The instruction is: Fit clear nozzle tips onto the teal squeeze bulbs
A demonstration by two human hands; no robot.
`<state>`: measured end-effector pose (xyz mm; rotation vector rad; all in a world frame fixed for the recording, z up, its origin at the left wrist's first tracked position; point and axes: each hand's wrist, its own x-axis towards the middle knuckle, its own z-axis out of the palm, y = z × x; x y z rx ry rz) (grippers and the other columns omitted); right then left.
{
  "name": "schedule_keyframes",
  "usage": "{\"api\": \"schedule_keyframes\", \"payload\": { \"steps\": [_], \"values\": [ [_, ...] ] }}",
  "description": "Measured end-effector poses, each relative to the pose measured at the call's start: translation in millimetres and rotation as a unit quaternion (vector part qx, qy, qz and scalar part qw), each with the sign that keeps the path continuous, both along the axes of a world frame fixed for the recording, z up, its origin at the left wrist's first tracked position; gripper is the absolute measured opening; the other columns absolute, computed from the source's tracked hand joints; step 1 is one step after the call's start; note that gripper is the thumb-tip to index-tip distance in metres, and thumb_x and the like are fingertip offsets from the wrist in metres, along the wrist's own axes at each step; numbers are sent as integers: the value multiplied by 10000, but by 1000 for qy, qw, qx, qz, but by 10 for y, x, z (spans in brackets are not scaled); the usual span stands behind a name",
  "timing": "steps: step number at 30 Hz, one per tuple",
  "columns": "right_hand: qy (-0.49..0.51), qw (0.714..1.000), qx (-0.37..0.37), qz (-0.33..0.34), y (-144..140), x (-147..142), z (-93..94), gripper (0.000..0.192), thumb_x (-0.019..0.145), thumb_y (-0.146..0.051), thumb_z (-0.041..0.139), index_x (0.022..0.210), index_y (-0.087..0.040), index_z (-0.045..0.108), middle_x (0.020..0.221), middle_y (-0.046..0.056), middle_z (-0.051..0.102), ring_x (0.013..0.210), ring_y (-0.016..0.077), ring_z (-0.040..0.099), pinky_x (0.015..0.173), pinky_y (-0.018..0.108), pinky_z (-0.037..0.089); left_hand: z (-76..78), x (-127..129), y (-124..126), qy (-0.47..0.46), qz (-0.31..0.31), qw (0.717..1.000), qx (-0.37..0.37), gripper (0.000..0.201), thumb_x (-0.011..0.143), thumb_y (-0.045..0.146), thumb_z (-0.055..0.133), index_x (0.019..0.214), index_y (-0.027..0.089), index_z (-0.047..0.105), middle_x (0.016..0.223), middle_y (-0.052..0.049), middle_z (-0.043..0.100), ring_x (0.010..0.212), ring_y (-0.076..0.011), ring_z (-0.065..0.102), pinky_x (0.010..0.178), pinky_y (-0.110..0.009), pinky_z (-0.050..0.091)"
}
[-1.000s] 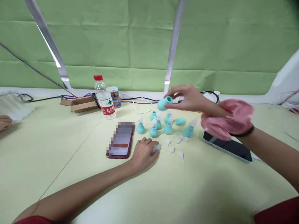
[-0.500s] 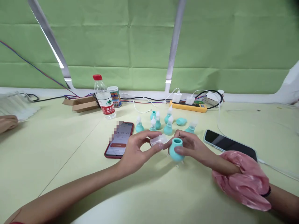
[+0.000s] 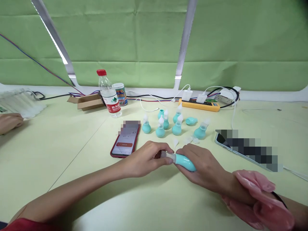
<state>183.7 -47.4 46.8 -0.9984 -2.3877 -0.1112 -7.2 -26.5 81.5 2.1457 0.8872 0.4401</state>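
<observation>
Green sheeting backs a pale counter (image 3: 72, 154), just above which a teal rubber bulb (image 3: 186, 161) is clasped in the right hand (image 3: 204, 163); a clear plastic tip (image 3: 166, 154), pinched by the left hand (image 3: 144, 158), is being seated, with a straight push judged next.

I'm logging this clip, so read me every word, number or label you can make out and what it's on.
"47": on the red phone screen, the rest pixelated.
Water bottle label: red with white characters, too small to read.
Printed can: blurred, unreadable.
Second phone: pixelated.
</observation>
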Motion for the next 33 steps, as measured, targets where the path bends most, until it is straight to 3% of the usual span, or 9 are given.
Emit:
{"api": "schedule_keyframes", "payload": {
  "steps": [4,8,12,16,22,25,29,31,33],
  "values": [
    [-10,999,53,-4,-12,4,-45,66,767,-170,438,744,-178,500,596,39,541,553,160,497,480,261,338,-55,26,2,-27,4,1000,-10,154,787,231,497,885,165,595,746,-6,612,656,-126,547,584,-230,429],
    [106,991,-86,-2,-11,5,-23,57,718,-215,512,768,-200,489,625,9,574,527,126,513,484,234,371,-92,65,-52,-52,11,998,30,158,779,224,514,903,162,589,756,-15,626,664,-127,558,595,-228,441],
    [175,953,-248,-7,-7,-19,25,123,656,-261,584,716,-197,498,643,-7,585,545,113,507,520,227,399,-111,80,-116,-55,5,990,129,136,779,200,497,876,141,571,726,-27,607,620,-121,546,556,-220,439],
    [196,886,-420,10,8,-37,65,134,604,-246,625,647,-172,522,584,-25,518,524,91,466,471,199,382,-143,75,-154,-25,-41,969,243,156,816,176,420,897,118,540,693,-52,573,640,-144,519,556,-239,436],
    [182,730,-658,12,43,-21,86,197,575,-269,652,695,-158,542,454,-83,409,331,26,350,298,139,268,-100,75,-240,58,-116,943,305,200,831,112,358,929,105,533,715,-80,564,657,-165,501,575,-261,432],
    [188,700,-688,41,26,-13,104,195,556,-250,669,670,-149,546,482,-72,445,342,16,366,297,122,271,-55,78,-263,-5,-96,963,250,164,795,149,453,916,110,556,698,-66,581,618,-147,519,544,-246,439],
    [263,681,-677,96,-38,-24,143,222,582,-281,670,700,-136,550,544,-48,472,398,30,423,350,137,357,-21,93,-228,-159,-4,987,32,224,687,230,616,885,127,600,700,-38,612,601,-123,545,584,-244,473],
    [295,682,-657,129,-59,-34,155,241,624,-299,653,759,-133,544,578,-38,475,437,43,453,404,162,404,-23,98,-198,-215,17,974,-68,212,683,227,627,870,128,616,726,-39,607,637,-124,553,608,-244,478],
    [317,714,-607,146,-51,-29,166,278,661,-316,633,849,-140,528,665,-12,501,540,73,504,502,200,447,-32,96,-168,-269,47,956,-104,176,695,219,621,851,138,628,738,-32,592,659,-121,552,608,-237,472]
  ]
}}
